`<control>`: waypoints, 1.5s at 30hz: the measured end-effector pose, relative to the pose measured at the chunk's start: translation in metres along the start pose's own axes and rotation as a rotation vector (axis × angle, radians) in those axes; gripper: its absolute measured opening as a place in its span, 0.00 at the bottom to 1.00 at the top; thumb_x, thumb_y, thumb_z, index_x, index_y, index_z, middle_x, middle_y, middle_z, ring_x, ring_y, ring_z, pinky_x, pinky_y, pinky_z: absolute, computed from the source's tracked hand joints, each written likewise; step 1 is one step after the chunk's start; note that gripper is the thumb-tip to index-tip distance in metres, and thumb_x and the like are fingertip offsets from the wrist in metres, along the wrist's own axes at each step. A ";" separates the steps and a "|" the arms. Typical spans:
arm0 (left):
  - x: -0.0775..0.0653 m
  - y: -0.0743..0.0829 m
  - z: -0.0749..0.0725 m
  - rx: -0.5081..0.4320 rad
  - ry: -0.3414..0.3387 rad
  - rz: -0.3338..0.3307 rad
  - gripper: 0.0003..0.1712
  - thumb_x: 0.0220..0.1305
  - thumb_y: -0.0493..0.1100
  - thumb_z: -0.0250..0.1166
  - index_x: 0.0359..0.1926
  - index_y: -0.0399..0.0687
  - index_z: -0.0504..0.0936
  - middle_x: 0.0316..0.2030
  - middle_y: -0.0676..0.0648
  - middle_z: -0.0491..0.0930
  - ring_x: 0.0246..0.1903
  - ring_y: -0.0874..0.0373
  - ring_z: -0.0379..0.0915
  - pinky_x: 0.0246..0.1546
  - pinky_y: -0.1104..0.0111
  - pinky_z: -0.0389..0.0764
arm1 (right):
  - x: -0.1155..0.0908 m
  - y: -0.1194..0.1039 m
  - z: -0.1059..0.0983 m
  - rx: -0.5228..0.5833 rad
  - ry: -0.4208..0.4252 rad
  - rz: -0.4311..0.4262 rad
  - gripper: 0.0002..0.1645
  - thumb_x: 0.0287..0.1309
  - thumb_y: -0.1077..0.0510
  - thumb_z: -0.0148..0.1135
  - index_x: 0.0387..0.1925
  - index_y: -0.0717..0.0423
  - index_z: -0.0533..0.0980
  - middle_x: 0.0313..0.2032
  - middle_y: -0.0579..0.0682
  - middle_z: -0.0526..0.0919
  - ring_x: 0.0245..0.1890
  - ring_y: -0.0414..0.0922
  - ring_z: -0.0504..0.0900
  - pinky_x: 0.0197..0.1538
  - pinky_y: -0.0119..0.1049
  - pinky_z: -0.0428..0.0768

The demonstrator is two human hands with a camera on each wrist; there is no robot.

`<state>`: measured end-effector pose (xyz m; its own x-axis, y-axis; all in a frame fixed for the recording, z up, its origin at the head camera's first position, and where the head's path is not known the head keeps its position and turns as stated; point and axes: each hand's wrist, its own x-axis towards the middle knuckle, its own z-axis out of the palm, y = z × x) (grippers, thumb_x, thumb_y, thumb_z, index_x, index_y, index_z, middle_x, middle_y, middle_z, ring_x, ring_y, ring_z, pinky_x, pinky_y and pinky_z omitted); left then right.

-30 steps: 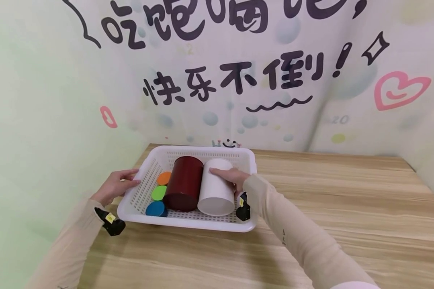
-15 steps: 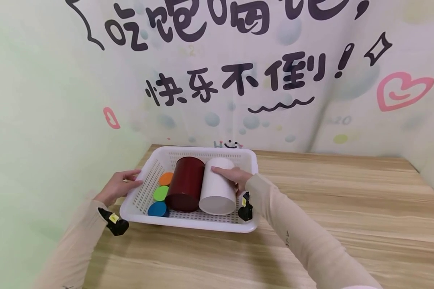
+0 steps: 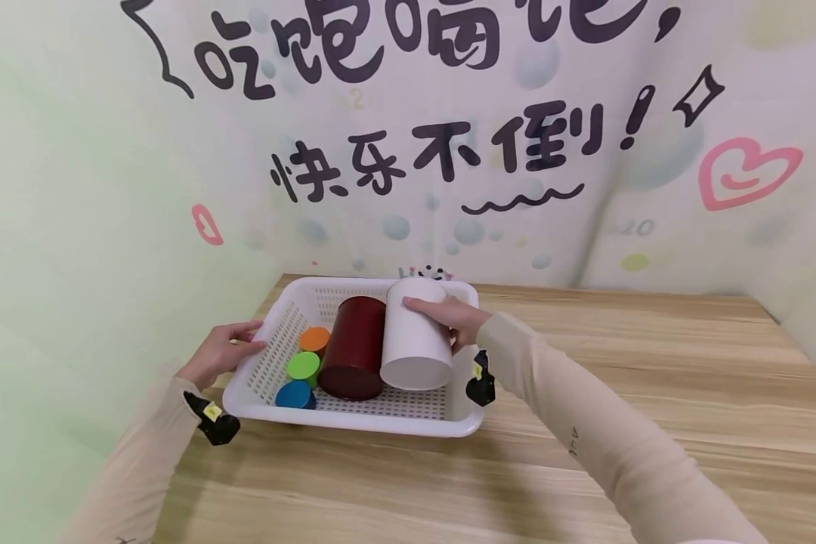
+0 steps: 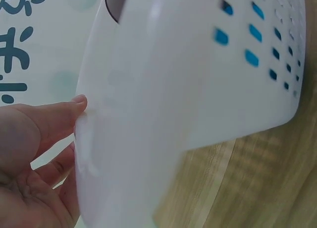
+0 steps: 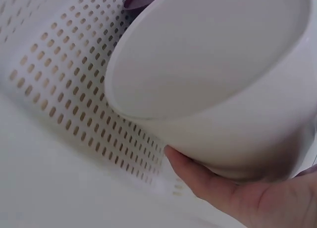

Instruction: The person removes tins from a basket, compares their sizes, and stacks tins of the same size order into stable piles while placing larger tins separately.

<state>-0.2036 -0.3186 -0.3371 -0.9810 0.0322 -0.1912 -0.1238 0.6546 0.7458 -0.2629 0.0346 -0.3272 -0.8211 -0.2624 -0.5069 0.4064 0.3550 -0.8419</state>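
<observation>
My right hand [image 3: 461, 316] grips a white cylindrical canister [image 3: 415, 340], thumb across its upper side. In the right wrist view the flat closed end of the canister [image 5: 198, 54] is raised over the perforated floor of a white plastic basket [image 3: 353, 422]. With thumb and fingers my left hand [image 3: 219, 353] pinches the basket's left rim, seen close up in the left wrist view. A dark red canister [image 3: 353, 340] lies in the basket beside the white one. Left of it are three smaller round-topped pieces: orange [image 3: 315, 338], green [image 3: 304, 366] and blue [image 3: 295, 395].
The basket stands on a wood-grain table [image 3: 653, 393], near its back left corner. Behind rises a wall sheet [image 3: 394, 189] with printed black characters and a pink heart. A pale green wall [image 3: 75, 227] closes off the left side.
My right hand has lifted the white canister up from the basket floor, slightly away and to the right. The left hand stays at the rim.
</observation>
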 end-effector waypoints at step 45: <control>-0.001 -0.002 0.001 0.016 0.014 -0.012 0.36 0.62 0.46 0.57 0.65 0.35 0.54 0.44 0.35 0.65 0.32 0.52 0.73 0.33 0.69 0.77 | -0.100 0.035 -0.186 -0.173 0.153 -0.256 0.47 0.57 0.37 0.50 0.65 0.56 0.42 0.51 0.64 0.63 0.40 0.52 0.74 0.36 0.49 0.76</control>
<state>-0.2018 -0.3188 -0.3388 -0.9815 0.0134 -0.1908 -0.1334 0.6667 0.7333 -0.2414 0.2397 -0.2717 -0.9435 -0.2301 -0.2384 0.1159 0.4449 -0.8880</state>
